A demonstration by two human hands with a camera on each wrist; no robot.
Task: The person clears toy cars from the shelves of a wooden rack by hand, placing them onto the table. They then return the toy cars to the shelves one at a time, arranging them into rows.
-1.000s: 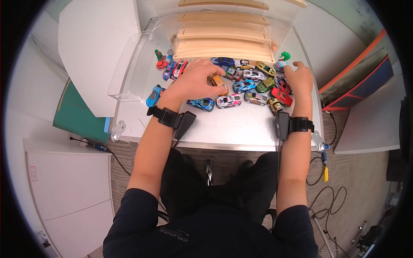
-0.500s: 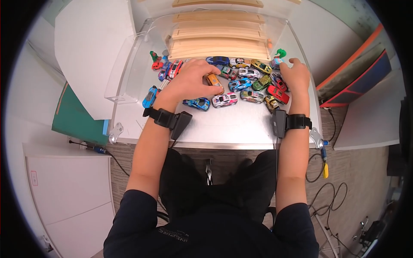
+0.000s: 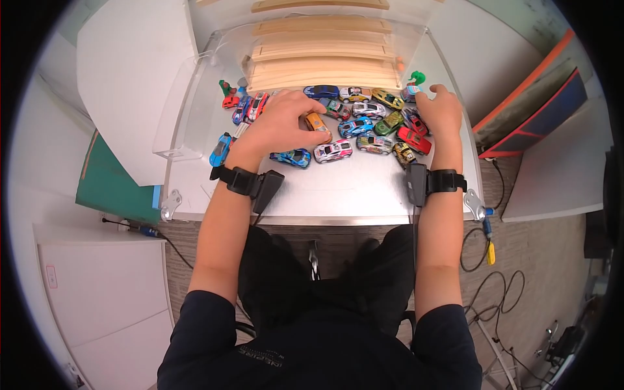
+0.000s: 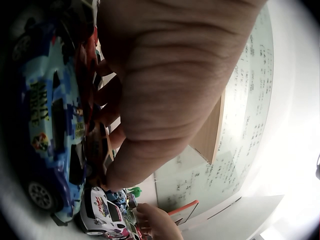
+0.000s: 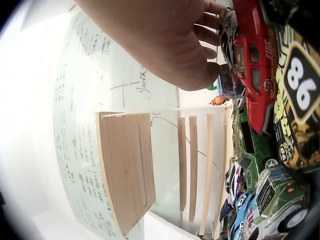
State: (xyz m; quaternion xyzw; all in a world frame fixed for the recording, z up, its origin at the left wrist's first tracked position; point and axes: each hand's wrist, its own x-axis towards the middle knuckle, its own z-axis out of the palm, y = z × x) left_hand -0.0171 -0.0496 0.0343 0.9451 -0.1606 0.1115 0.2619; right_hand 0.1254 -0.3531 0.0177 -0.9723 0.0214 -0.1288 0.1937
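Several toy cars lie close together on the white tabletop. My left hand [image 3: 279,123] arches over the left part of them, fingers spread and loosely bent. An orange toy car [image 3: 318,129] lies between its thumb and index finger, the thumb tip right at the car's near end. In the left wrist view a blue camouflage toy car [image 4: 52,125] sits just beside this hand. My right hand [image 3: 444,112] is at the right side of the group, fingers loosely bent. Its fingertips are close to a small light-blue toy vehicle [image 3: 410,93], with a red toy car [image 3: 414,140] nearby.
A clear rack with wooden shelves [image 3: 322,71] stands behind the cars. A clear plastic bin [image 3: 179,140] is at the table's left. Small green figures [image 3: 416,77] stand near the back. Colored panels [image 3: 533,117] lean at the right.
The head view has shifted slightly, so the scene slides left. Both hands keep nearly the same places among the cars, and the orange car stays put by the left thumb.
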